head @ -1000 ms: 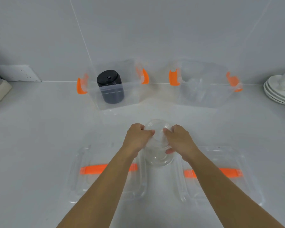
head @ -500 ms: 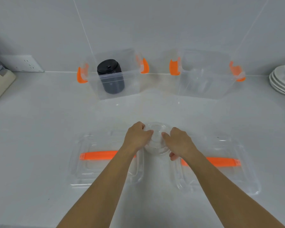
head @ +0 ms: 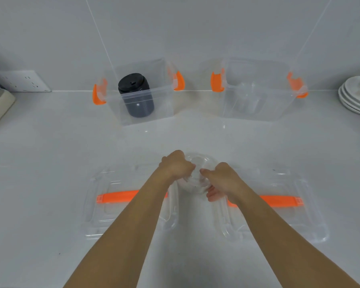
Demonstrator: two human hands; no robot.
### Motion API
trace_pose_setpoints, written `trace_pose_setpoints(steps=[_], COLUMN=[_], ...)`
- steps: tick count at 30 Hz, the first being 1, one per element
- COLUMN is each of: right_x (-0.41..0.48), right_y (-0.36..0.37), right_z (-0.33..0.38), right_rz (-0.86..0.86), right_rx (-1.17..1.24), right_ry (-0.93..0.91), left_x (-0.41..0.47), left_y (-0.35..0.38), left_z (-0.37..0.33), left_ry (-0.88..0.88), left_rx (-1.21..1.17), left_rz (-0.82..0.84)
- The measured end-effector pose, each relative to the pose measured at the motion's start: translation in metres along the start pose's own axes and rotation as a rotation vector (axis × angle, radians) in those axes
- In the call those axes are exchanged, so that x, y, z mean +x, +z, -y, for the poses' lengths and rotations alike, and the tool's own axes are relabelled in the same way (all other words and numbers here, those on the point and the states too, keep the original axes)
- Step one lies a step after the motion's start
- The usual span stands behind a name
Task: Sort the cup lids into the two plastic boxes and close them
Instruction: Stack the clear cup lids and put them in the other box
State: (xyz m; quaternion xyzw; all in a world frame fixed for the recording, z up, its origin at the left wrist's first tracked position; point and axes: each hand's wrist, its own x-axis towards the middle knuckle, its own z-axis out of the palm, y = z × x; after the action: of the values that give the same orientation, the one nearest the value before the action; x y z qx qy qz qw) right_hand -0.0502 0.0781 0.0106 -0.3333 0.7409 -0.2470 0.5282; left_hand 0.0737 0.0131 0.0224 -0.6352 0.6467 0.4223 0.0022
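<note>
Both hands on the stack of clear cup lids [head: 197, 173], low over the white surface [head: 50, 163] between the two box covers [head: 131, 204] [head: 279, 206]. Left hand [head: 176, 166] grip curled shut on stack's left rim, right hand [head: 220, 179] pinching right rim, fingers under it. Stack sits squarely between the two grips. Black lids [head: 136, 94] already in left box [head: 141, 90]; right box [head: 258, 88] holds clear ones.

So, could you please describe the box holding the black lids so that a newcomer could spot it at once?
Look along the white wall at the back of the counter, where two clear plastic boxes with orange latches stand side by side. It is the left box. Unlike the right box, it holds a stack of black lids.
</note>
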Motion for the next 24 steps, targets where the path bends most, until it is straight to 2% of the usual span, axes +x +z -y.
trace_pose_setpoints(steps=[5,13,17,20,24], right_x=[0.002,0.005,0.005,0.005,0.008], right_y=[-0.001,-0.007,-0.006,-0.004,-0.002], right_z=[-0.002,0.005,0.021,0.037,0.059], right_rz=[0.018,-0.003,-0.021,-0.086,-0.229], right_rx=[0.066,0.094,0.282,0.422,0.488], right_ry=[-0.015,-0.147,-0.174,-0.239,-0.338], left_x=[0.006,0.009,0.010,0.009,0.005], left_y=[-0.009,-0.022,-0.032,-0.045,-0.060], left_z=[0.000,0.003,-0.002,-0.012,-0.028], left_ry=[-0.018,-0.010,0.015,0.074,0.162], left_rx=[-0.127,-0.540,-0.744,-0.831,-0.893], left_rz=[0.140,0.139,0.142,0.128,0.092])
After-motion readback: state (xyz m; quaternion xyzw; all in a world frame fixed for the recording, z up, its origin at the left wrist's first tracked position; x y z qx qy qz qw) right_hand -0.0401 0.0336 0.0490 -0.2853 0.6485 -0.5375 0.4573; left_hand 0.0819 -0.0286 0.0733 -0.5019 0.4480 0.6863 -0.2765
